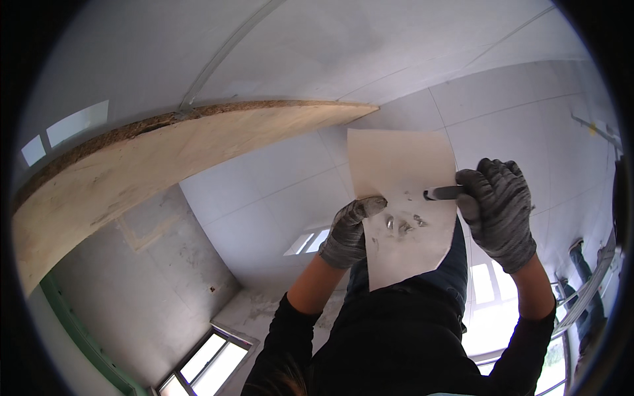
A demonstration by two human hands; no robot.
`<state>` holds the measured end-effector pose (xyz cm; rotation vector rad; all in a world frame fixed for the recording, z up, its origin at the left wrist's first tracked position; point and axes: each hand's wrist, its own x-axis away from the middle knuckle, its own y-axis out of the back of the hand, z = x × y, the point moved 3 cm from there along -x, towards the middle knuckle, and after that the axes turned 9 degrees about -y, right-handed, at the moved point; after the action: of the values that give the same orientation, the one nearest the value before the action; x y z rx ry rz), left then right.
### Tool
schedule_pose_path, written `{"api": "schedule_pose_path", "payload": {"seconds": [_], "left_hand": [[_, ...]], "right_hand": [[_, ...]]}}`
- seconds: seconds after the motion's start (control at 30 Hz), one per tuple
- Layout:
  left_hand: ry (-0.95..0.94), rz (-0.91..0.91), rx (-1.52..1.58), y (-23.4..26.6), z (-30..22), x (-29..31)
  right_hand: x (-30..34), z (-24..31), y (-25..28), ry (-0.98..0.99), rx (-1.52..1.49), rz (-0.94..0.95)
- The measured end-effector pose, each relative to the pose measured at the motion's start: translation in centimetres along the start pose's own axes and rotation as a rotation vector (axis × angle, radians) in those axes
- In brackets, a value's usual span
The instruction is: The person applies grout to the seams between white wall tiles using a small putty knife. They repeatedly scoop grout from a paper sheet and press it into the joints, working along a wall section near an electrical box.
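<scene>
My left hand (pixel 351 230), in a grey knit glove, is closed on the left edge of a pale, slightly curved sheet (pixel 403 162), its thumb lying on the face. Dark smudges mark the middle of the sheet. In a matching glove, my right hand (pixel 500 208) is wrapped round a short grey-and-black tool (pixel 444 193). The tool's dark tip points left over the sheet, near the smudges; I cannot tell whether it touches, and the fist hides the rest of it.
A long wooden panel (pixel 158 148) with a rough edge runs along the upper left. Large pale tiles (pixel 277 185) lie beyond the sheet. Windows (pixel 205 360) show at the lower left and lower right. At the far right are a person's legs (pixel 584 290) beside a metal ladder-like frame (pixel 588 290).
</scene>
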<state>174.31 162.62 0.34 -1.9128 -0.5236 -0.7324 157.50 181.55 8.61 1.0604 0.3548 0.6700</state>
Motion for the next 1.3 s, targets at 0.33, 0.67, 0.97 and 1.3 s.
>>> {"api": "schedule_pose_path", "payload": {"seconds": [0.33,0.67,0.97,1.3], "left_hand": [[0.046,0.215,0.179,-0.3,0.0,-0.2],[-0.155,0.423,0.205,1.9,-1.4,0.1],[0.012,0.248,-0.208,-5.6,-6.5,0.1],[0.133,0.537,-0.051,-10.1,-6.0,0.9]], "right_hand": [[0.0,2.3,-2.1,0.041,0.018,0.038],[0.8,-1.9,-2.2,-0.234,0.037,0.101],[0.6,4.4,0.3,-0.204,-0.019,-0.051],[3.4,6.3,3.1,-0.242,0.007,-0.138]]}}
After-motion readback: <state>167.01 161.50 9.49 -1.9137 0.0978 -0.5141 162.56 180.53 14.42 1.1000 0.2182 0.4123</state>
